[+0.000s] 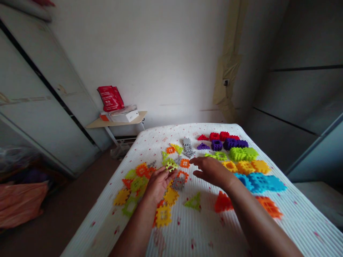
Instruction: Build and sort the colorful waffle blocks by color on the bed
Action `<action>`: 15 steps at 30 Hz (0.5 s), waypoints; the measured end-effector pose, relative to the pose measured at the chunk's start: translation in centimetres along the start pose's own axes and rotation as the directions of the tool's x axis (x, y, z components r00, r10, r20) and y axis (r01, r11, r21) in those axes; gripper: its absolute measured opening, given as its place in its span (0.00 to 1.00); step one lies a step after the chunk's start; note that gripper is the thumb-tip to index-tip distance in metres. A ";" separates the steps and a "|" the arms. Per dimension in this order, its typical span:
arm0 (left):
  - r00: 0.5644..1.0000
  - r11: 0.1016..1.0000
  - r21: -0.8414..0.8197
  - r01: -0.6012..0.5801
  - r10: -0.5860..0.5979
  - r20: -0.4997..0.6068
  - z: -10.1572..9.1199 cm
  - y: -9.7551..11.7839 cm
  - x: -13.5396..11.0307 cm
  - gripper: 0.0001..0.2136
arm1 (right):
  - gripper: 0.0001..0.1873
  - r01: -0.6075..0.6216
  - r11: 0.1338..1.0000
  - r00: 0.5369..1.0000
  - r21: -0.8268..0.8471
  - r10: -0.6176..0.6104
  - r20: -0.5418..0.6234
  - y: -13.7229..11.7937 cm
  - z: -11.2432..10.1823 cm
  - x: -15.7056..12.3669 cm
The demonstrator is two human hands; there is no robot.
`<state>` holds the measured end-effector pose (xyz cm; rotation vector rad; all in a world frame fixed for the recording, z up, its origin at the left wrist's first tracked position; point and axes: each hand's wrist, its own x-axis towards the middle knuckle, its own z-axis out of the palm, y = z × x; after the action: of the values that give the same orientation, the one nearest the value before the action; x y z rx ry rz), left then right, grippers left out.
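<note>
Seen from the head, the left hand [159, 184] pinches a small green toy piece [170, 166] in its fingertips, while the right hand [213, 170] is open with fingers spread, just beside a little orange square piece [184, 163], and bright toy pieces [258, 182] lie on the white bed [206, 228] around both hands.

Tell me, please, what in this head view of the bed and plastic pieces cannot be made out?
Head view:
Part of the lime-green plastic piece, hidden by the fingers of the left hand.
Whatever lies under the right hand, hidden by that hand.
The near end of the bed, cut off by the lower edge.
The print on the red bag, too blurred to read.
</note>
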<state>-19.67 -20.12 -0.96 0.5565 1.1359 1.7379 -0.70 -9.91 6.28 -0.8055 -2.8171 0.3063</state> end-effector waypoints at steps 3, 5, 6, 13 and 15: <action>0.999 0.998 0.061 0.035 -0.033 -0.035 0.1 -0.3 -0.4 0.20 | 0.13 0.056 0.998 0.997 -0.035 -0.058 -0.052 -1.3 0.3 0.4; 0.998 0.993 0.108 0.053 -0.051 -0.028 0.3 -0.4 -0.7 0.27 | 0.11 0.109 0.993 0.989 -0.042 -0.113 -0.098 -2.1 1.0 0.7; 0.999 0.991 0.125 0.051 -0.050 -0.018 0.4 -0.4 -0.9 0.31 | 0.10 0.133 0.990 0.984 -0.046 -0.138 -0.116 -2.4 1.4 0.9; 1.000 0.986 0.163 0.017 -0.015 -0.015 0.9 -0.9 -1.5 0.37 | 0.06 0.241 0.964 0.955 -0.114 -0.256 -0.146 -2.8 3.9 2.0; 1.000 0.986 0.164 0.018 -0.016 -0.013 0.9 -1.0 -1.5 0.36 | 0.06 0.238 0.963 0.955 -0.126 -0.256 -0.149 -2.7 4.1 2.0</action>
<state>-17.88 -20.92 -1.28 0.6351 1.2959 1.6443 -4.73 -11.70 3.28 -0.4636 -2.7545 0.0475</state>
